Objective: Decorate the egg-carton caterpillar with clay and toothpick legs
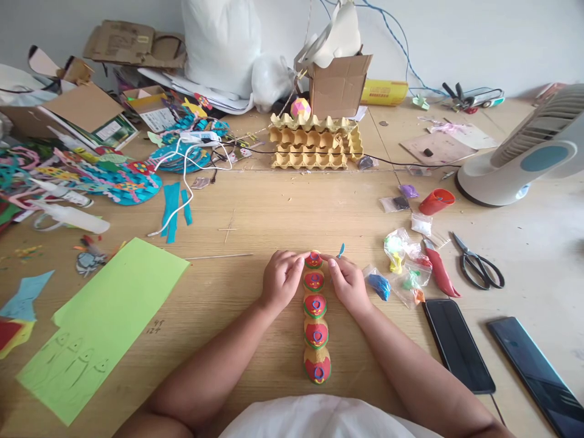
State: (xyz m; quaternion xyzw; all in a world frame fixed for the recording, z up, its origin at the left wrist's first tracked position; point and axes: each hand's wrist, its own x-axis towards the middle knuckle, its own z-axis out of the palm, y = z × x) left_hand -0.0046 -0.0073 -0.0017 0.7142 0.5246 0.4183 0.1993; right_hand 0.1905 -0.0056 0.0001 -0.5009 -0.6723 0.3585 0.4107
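Note:
A row of several red domed cups (pixel 315 306), joined in a strip with green rims and blue rings, runs away from the body across the wooden table. At its far end my left hand (pixel 283 277) touches the last cup from the left, thumb and index finger close together. My right hand (pixel 347 281) meets the same cup from the right, its fingers bent inward. Whether either hand pinches something small there is hidden. Just beyond the right fingers is a small blue piece (pixel 341 250), upright on a thin tip.
Green paper (pixel 123 304) lies at left. Bags of coloured clay (pixel 396 249), a craft knife (pixel 440 267), scissors (pixel 477 263) and two phones (pixel 458 345) are at right. Egg cartons (pixel 314 143) stand at the back, a white fan (pixel 524 152) at back right.

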